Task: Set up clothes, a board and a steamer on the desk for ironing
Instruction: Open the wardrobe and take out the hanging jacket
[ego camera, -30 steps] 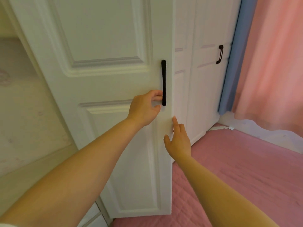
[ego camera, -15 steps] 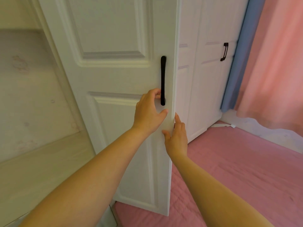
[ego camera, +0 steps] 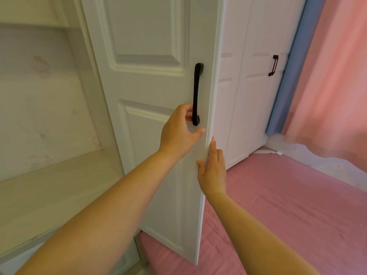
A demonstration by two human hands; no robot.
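Observation:
A white panelled wardrobe door [ego camera: 151,76] stands partly swung out in front of me. My left hand [ego camera: 178,133] has its fingers hooked behind the lower end of the door's black vertical handle [ego camera: 196,94]. My right hand [ego camera: 212,169] lies flat against the door's free edge, fingers pointing up, thumb on the front face. No clothes, board or steamer are in view.
Behind the door on the left, a pale wooden wardrobe shelf [ego camera: 49,187] and back wall show. A second white door with a black handle [ego camera: 273,65] is shut at the right. Pink bedding [ego camera: 288,205] lies below, with blue [ego camera: 286,80] and pink curtains [ego camera: 333,86] beyond.
The door has swung further out towards the right, showing more of the wardrobe's inside. My right hand has moved up onto the door's edge. My left hand stays on the handle.

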